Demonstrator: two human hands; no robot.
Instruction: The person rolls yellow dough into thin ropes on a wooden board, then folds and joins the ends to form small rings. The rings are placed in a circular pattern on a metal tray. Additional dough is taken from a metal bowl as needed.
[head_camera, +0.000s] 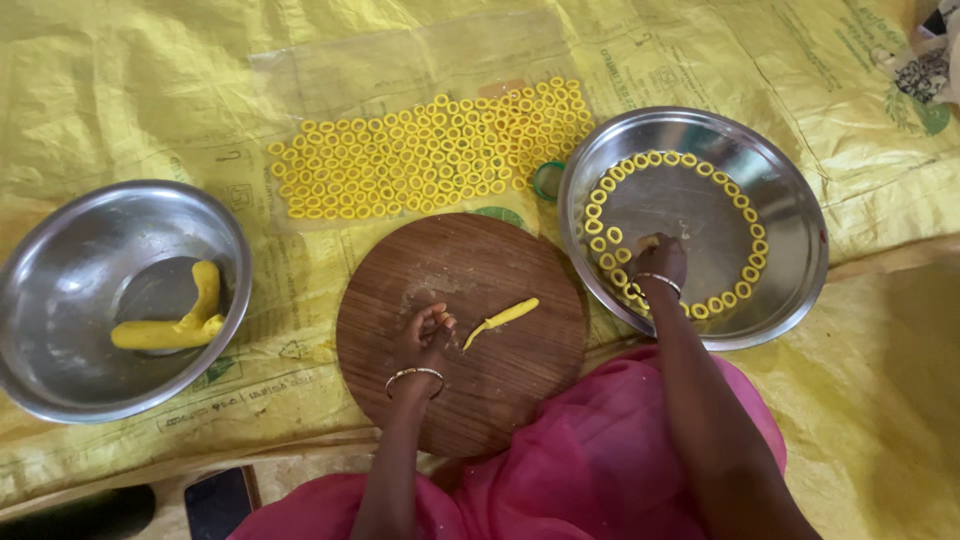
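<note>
Left hand (428, 330) rests curled, fingers together, on round wooden board (462, 332), yellow dough strip (502, 318) just beside it, untouched. Right hand (660, 262), fingers bunched, reaches into steel plate (790, 200) among dough rings (690, 160); grip unclear.

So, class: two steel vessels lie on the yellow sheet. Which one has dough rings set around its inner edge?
The wide steel plate on the right, where the right hand rests. The steel bowl on the left holds only a dough lump.
</note>
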